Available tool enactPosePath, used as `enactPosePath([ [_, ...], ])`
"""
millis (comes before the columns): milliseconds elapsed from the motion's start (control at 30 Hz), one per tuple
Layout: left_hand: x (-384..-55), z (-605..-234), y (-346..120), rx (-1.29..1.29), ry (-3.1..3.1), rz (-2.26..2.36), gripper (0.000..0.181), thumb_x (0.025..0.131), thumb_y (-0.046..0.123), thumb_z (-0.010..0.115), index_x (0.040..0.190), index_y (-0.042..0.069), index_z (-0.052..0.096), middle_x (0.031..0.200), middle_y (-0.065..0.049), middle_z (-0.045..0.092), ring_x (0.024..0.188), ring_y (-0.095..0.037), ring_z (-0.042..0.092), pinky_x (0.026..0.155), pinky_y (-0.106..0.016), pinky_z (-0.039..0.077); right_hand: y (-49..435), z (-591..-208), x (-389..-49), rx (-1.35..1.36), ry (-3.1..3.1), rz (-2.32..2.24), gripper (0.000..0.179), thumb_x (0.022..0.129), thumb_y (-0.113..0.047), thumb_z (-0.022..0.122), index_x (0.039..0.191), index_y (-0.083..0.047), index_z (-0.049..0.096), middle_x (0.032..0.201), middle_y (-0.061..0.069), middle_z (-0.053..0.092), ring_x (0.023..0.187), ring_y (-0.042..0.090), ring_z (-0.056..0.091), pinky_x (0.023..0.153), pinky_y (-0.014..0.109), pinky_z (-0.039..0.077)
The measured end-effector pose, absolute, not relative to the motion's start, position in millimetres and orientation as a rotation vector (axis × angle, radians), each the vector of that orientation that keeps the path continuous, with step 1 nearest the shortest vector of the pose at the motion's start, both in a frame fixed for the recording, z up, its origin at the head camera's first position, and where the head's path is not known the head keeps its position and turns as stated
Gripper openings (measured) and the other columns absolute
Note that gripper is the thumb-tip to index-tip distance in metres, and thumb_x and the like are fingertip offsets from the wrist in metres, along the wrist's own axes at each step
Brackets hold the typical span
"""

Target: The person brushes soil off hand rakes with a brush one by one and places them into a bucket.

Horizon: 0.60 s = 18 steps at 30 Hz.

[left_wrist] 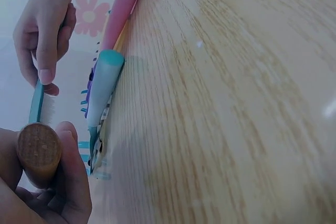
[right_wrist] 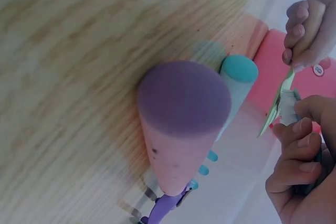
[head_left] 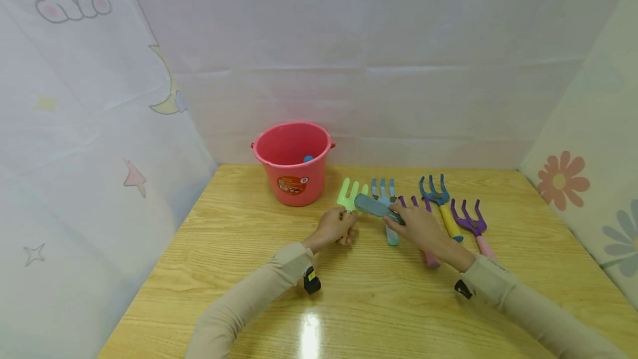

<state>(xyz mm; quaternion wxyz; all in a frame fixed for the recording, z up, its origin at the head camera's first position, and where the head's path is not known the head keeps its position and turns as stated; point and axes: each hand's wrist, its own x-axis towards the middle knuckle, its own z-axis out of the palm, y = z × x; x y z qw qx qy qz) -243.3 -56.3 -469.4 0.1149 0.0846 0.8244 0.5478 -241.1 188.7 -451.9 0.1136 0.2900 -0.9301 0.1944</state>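
Note:
My left hand (head_left: pixel 333 227) grips a small green garden fork (head_left: pixel 348 201) by its wooden handle (left_wrist: pixel 39 148), tines pointing away from me. In my right hand (head_left: pixel 422 227) is a grey-teal brush (head_left: pixel 371 205), held over the table. Its white bristles (right_wrist: pixel 288 109) are right at the fork's green head in the right wrist view. Below and beside the right hand lie a light blue fork (head_left: pixel 392 235) and a purple rake with a pink handle (head_left: pixel 431 260), partly covered by that hand.
A pink bucket (head_left: pixel 298 190) stands at the back of the wooden table (head_left: pixel 239 226), a blue item (head_left: pixel 308 158) showing inside. To the right lie a blue rake with a yellow handle (head_left: pixel 450 222) and another purple rake (head_left: pixel 469 224). Printed cloth walls (head_left: pixel 399 115) enclose the table.

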Motion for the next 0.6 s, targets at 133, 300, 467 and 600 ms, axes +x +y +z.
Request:
enactPosePath([
  [133,-242.6,-469.7,-57.4,0.236,2.440,1.586,0.028,0.102,0.033,0.055,0.091,0.008,0.056,0.074,-0.012,0.067,0.050,-0.016,0.063,0.043,-0.025,0.047,190.7,-452.2,-242.5,0.807,-2.702,0.558,0.037,0.094,-0.022,0.069,0.117,0.006,0.066,0.045,-0.011,0.030,0.037,0.002,0.022,0.038,0.019,0.022],
  [300,-241.8,-470.3,-58.4,0.235,2.436,1.604,0.028,0.102,0.034,0.056,0.091,0.008,0.057,0.073,-0.012,0.067,0.049,-0.015,0.063,0.043,-0.026,0.048,194.3,-451.3,-243.4,0.729,-2.664,0.443,0.036,0.093,-0.026,0.070,0.115,0.002,0.069,0.044,-0.012,0.024,0.038,0.003,0.019,0.038,0.021,0.019],
  [467,-241.2,-470.4,-59.8,0.218,2.426,1.614,0.027,0.101,0.033,0.056,0.092,0.008,0.059,0.074,-0.014,0.067,0.049,-0.014,0.062,0.044,-0.026,0.049,195.4,-449.8,-242.8,0.706,-2.636,0.405,0.037,0.093,-0.026,0.071,0.115,0.003,0.069,0.046,-0.010,0.025,0.040,0.005,0.019,0.040,0.022,0.018],
  [600,-241.1,-471.2,-59.8,0.220,2.453,1.595,0.026,0.102,0.031,0.055,0.090,0.007,0.059,0.073,-0.013,0.067,0.048,-0.014,0.062,0.043,-0.025,0.048,191.7,-447.4,-240.8,0.762,-2.672,0.459,0.038,0.094,-0.028,0.069,0.117,0.002,0.068,0.046,-0.010,0.028,0.038,0.004,0.020,0.038,0.021,0.020],
])
